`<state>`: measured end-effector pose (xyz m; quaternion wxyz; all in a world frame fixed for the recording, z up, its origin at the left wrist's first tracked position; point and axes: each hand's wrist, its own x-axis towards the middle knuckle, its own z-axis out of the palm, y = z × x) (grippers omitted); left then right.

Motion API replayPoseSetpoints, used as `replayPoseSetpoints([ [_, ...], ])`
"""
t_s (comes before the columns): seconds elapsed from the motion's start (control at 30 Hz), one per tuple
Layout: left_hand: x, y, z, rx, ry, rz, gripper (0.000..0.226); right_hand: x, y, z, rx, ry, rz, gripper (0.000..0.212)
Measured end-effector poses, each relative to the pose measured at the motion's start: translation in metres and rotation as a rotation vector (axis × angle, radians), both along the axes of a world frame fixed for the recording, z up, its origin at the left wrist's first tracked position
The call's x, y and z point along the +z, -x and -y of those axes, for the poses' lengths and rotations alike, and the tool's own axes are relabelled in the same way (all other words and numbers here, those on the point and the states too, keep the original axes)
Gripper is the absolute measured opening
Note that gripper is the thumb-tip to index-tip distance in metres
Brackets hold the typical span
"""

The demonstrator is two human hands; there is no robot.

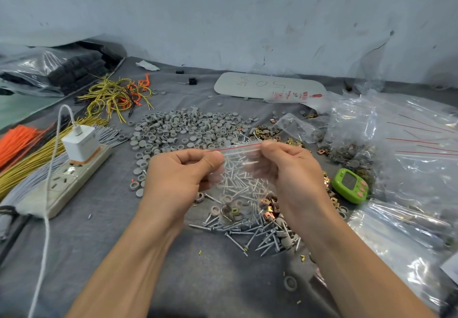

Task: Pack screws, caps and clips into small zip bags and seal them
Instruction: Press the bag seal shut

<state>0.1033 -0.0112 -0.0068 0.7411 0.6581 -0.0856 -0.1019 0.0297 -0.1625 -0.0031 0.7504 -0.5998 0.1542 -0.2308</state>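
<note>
Head cam view: the little zip bag point(241, 169) is up off the table between my two hands, hanging just above the loose screws point(247, 233). My left hand point(178, 176) pinches its top left corner, thumb against curled fingers right at the red zip line. My right hand point(292, 171) pinches the top right corner the same way, so the top edge runs straight between them. More screws show through the plastic. Can't tell if the zip is pressed closed all the way along

Right under the bag, the screw pile sits on the grey cloth point(119, 255), with clips point(270, 206) mixed in by my right wrist. Behind my hands is the big spread of grey caps point(188, 126), with more clips off its right edge

Room-wise, the right side is tight: a green timer point(349, 185) sits just beside my right hand, and heaps of clear bags point(409, 149) past it run down toward the near edge. On the left there's a power strip point(62, 183) with a white charger point(80, 144) plugged in, its cord trailing toward me, and wires point(116, 94) further back. Between that cord and my left forearm it's bare cloth, same in the gap between my forearms
</note>
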Motion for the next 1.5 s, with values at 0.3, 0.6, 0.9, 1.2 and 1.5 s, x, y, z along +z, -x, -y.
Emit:
replayPoseSetpoints([
  [0.3, 0.002, 0.002, 0.002, 0.012, 0.001, 0.023, 0.011, -0.003, -0.005, -0.003, -0.022, 0.06, 0.017, 0.037],
  [0.6, 0.002, 0.004, -0.001, -0.052, -0.012, 0.023, 0.005, -0.003, 0.0, 0.005, 0.054, 0.139, 0.012, 0.021],
  [0.9, 0.005, 0.006, 0.003, -0.052, 0.012, 0.022, 0.009, -0.003, -0.001, 0.007, 0.053, -0.054, -0.006, 0.006],
  [1.2, 0.002, 0.006, 0.005, -0.062, -0.004, 0.056, 0.013, -0.001, -0.002, 0.003, 0.036, -0.058, -0.011, 0.009],
  [1.5, 0.004, 0.008, 0.005, -0.087, 0.042, 0.058, 0.011, -0.002, 0.0, 0.002, 0.068, 0.023, 0.009, 0.007],
])
